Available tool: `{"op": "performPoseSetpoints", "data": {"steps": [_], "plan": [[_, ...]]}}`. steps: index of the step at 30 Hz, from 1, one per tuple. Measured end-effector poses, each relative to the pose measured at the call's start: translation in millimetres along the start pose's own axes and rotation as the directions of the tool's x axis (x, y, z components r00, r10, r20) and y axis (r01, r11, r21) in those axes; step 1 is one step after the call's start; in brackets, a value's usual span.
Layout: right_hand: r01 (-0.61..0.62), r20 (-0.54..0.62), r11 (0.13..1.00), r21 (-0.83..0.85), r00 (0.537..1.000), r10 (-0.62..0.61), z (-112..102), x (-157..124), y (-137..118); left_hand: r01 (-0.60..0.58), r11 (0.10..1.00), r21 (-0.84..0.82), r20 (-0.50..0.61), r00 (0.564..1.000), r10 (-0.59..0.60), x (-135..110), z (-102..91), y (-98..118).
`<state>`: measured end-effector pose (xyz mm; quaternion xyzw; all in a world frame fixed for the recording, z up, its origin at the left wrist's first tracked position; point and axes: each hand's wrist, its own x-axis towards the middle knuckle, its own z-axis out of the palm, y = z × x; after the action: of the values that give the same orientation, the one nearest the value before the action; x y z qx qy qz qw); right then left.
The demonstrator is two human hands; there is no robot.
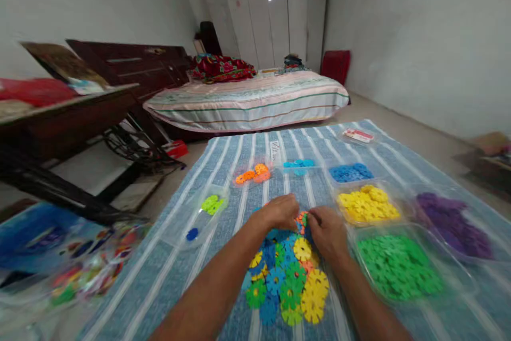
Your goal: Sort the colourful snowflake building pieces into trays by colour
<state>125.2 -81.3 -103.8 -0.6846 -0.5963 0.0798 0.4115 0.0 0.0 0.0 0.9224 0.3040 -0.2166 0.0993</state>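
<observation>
My left hand (281, 212) and my right hand (328, 232) meet over the far end of a joined patch of snowflake-shaped plastic discs (289, 282) in yellow, blue, green and orange, lying on a blue striped cloth (239, 171). Both hands have their fingers curled and pinch small orange and green discs (302, 219) between them. The patch stretches from the hands toward me.
Clear trays to the right hold green discs (399, 266), yellow discs (367, 204), purple discs (455, 224) and blue discs (351, 172). Orange discs (253, 174), light-blue discs (299, 164) and a lime cluster (213, 204) lie farther off. A dark table (59, 117) stands left, a bed (247, 99) behind.
</observation>
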Motion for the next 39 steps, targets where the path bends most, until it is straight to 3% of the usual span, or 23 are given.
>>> {"op": "performPoseSetpoints", "data": {"steps": [8, 12, 14, 17, 20, 25, 27, 29, 34, 39], "plan": [[-0.017, -0.004, 1.000, 0.012, 1.000, 0.018, -2.0, 0.8, -2.6, 0.027, 1.000, -0.017, -0.117, 0.993, -0.029, 0.6, 10.4, 1.6], [-0.017, -0.010, 1.000, -0.002, 1.000, 0.017, -1.7, 0.8, -2.4, 0.035, 0.975, -0.220, -0.136, 0.988, -0.067, 2.7, 11.0, -7.1], [-0.010, -0.016, 1.000, -0.010, 1.000, 0.010, -1.2, 0.9, -2.0, 0.032, 0.896, -0.444, -0.148, 0.983, -0.109, 3.1, 9.9, -13.4], [0.005, -0.016, 1.000, -0.005, 1.000, -0.005, -0.9, 1.3, -1.7, 0.036, 0.664, -0.747, -0.164, 0.957, -0.237, 5.1, 4.2, -22.8], [0.003, -0.010, 1.000, 0.006, 1.000, -0.003, -1.7, 1.7, -2.1, 0.047, 0.523, -0.851, -0.181, 0.909, -0.376, 13.2, -9.9, -30.2], [-0.001, -0.012, 1.000, 0.024, 1.000, 0.001, -2.5, 1.4, -2.3, 0.003, 0.420, -0.907, -0.261, 0.779, -0.570, 34.7, -41.8, -35.7], [0.000, -0.024, 1.000, 0.031, 1.000, 0.001, -1.8, 0.9, -2.0, 0.034, 0.443, -0.896, -0.275, 0.741, -0.613, 39.0, -45.9, -35.6], [0.000, -0.033, 0.999, 0.032, 0.999, 0.001, -1.0, 0.5, -1.8, 0.110, 0.507, -0.855, -0.271, 0.739, -0.617, 38.3, -41.7, -34.4], [0.005, -0.023, 1.000, 0.025, 1.000, -0.005, -2.0, 0.9, -3.8, 0.299, 0.742, -0.599, -0.223, 0.828, -0.514, 22.5, -17.2, -28.8], [0.002, -0.022, 1.000, 0.007, 1.000, -0.002, -2.1, 1.2, -4.2, 0.346, 0.863, -0.367, -0.155, 0.892, -0.424, 11.5, -6.0, -23.2]]}}
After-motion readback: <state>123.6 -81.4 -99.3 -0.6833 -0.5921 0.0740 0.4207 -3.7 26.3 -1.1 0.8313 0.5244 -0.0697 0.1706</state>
